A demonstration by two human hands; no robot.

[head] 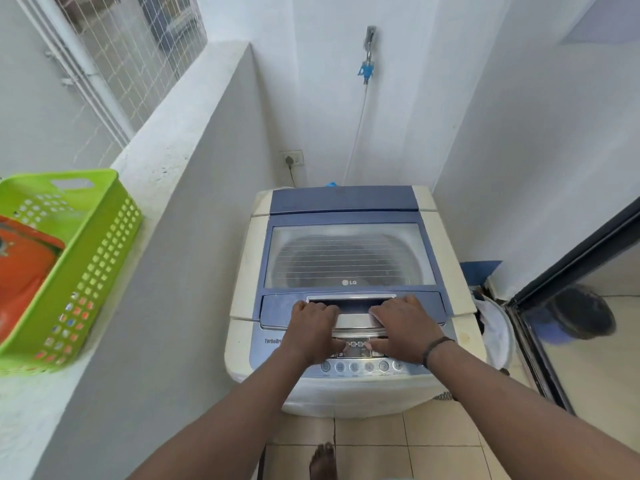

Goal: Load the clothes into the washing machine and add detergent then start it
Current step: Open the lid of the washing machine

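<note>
The washing machine [349, 282] is closed; its lid handle [351, 303] is gripped by the left hand [313, 329] and the right hand [403, 329], fingers curled into the recess. Clothes are seen in the green basket [100, 237] on the ledge. Loading, detergent and starting are judged undone.

The tiled floor [440, 441] carries the washing machine [349, 258]; the white ledge [166, 157] carries a green basket [86, 258]
</note>
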